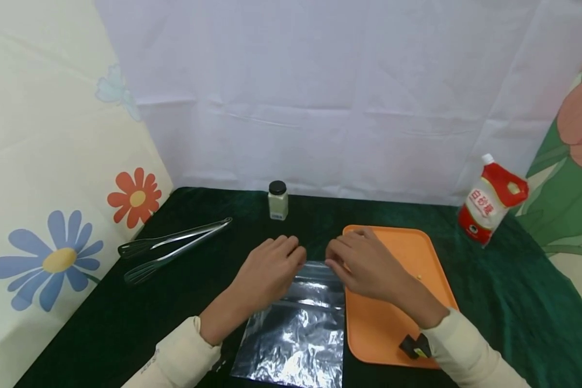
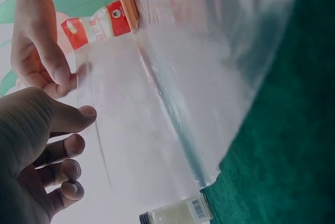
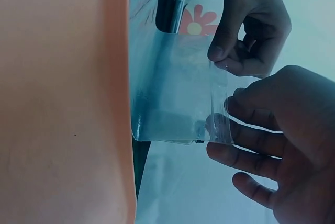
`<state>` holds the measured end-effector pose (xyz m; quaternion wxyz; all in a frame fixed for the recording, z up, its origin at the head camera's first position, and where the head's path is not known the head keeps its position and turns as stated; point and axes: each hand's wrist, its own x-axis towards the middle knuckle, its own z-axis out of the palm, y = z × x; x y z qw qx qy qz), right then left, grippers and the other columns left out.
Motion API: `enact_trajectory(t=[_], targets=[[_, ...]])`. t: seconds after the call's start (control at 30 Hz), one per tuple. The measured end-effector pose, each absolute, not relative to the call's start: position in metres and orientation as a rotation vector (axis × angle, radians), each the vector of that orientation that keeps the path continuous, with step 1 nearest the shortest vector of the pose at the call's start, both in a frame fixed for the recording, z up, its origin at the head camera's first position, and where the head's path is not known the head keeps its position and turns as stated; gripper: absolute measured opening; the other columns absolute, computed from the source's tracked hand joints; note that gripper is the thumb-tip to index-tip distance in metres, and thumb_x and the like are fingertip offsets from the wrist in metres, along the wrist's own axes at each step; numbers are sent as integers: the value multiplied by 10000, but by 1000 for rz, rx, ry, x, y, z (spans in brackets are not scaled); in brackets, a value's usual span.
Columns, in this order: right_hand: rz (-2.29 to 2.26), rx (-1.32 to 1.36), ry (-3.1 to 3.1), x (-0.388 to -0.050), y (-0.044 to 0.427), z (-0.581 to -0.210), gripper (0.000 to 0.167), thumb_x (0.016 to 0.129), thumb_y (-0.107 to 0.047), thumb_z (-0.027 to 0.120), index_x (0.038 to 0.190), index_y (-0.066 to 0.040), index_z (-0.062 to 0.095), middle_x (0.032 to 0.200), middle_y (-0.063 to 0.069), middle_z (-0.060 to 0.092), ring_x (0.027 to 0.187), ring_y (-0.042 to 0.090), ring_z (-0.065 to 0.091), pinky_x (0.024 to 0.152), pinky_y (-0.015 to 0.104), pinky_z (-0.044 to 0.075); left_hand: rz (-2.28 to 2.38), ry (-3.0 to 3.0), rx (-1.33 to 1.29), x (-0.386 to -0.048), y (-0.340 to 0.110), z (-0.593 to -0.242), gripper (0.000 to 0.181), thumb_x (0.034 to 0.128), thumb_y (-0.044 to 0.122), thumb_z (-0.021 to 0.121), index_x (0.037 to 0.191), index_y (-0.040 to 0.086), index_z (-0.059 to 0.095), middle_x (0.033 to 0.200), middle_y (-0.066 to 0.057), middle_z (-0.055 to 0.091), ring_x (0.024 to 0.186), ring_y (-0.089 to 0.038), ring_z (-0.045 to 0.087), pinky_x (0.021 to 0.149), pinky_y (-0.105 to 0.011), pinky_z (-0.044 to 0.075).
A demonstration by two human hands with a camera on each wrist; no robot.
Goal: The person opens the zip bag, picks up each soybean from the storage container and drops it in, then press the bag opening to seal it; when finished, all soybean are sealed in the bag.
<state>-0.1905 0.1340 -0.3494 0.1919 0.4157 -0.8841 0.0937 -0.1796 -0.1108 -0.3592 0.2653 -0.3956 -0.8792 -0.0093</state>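
Clear bag (image 1: 296, 334) on green surface (image 1: 189, 307), just L of orange tray (image 1: 375, 331), top edge up. L hand (image 1: 270, 269) & R hand (image 1: 368, 265) each pinch that edge, thumb-to-index nearly closed; other fingers loosely curled.

left hand (image 1: 268, 269) and right hand (image 1: 368, 263) at clear bag's (image 1: 296, 337) top edge, tray (image 1: 375, 331) alongside, tongs (image 1: 190, 234) left, jar (image 1: 278, 205) behind

Head view is evenly lit, with hard white glare across the clear bag (image 1: 296, 339). Left wrist view shows the left hand (image 2: 31, 145) in shade against a washed-out white backdrop (image 2: 110, 208). Right wrist view: bluish cast, soft detail.
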Motion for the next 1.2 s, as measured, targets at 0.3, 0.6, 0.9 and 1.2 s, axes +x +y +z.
enact_trajectory(t=[0.3, 0.6, 0.9, 1.2], targets=[[293, 1217, -2447, -192, 128, -351, 47, 993, -257, 639, 1012, -215, 645, 873, -111, 604, 773, 90, 524, 930, 435, 421, 16, -2323, -1122, -173, -105, -356, 109, 891, 80, 741, 962, 127, 672, 858, -13, 511, 696, -160, 411, 596, -276, 314], [336, 1216, -2475, -192, 122, -353, 72, 974, -302, 668, 1015, -243, 671, 885, -136, 628, 796, 72, 532, 858, 376, 411, 47, -2301, -1137, -169, -102, -352, 152, 894, 139, 763, 1033, 135, 703, 900, -11, 554, 729, -154, 452, 613, -273, 345], [298, 1215, -2464, -190, 118, -353, 75, 975, -282, 666, 1005, -214, 673, 899, -107, 650, 797, 87, 552, 817, 360, 412, 71, -2298, -1150, -167, -102, -353, 178, 893, 152, 763, 1062, 142, 709, 938, -11, 566, 759, -156, 466, 628, -276, 352], [307, 1129, -2528, -190, 115, -357, 73, 976, -277, 653, 961, -208, 671, 836, -115, 618, 755, 82, 519, 796, 345, 404, 41, -2298, -1180, -165, -100, -354, 196, 877, 139, 774, 1061, 143, 709, 970, -1, 588, 798, -155, 464, 658, -279, 368]])
